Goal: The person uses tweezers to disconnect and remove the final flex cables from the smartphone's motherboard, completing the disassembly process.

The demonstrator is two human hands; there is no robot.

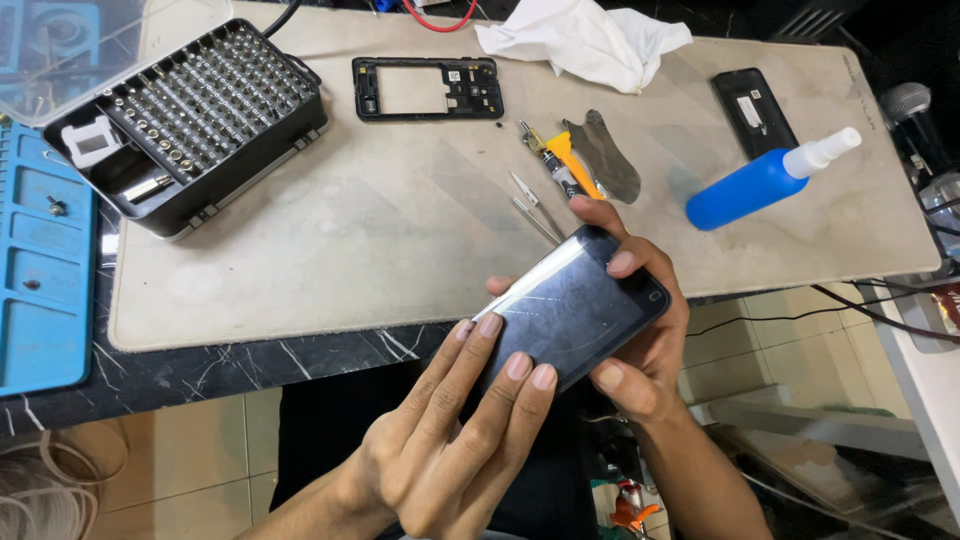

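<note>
Nearest item: black smartphone (580,305), glossy dark screen with fine scratches and a bright silver edge along its far-left side; held tilted in the air just past the near edge of the desk (330,240), over tiled floor.

Left hand (450,440): fingers (518,368) extended and nearly straight, tips pressed flat on the near-left part of the screen, not wrapped around it.

Right hand (640,350): fingers curled around the phone from the right, one fingertip on the far edge of the glass, thumb on the near edge, palm beneath.

On the desk mat, just beyond the phone: metal tweezers (530,208), an orange-handled tool (565,160), a thin metal pry sheet (605,155). Right: blue spray bottle (760,185) lying on its side, black back cover (755,112). Far: black phone frame (427,88), white cloth (585,40). Far left: open case of screwdriver bits (200,115), blue tray (40,270).
</note>
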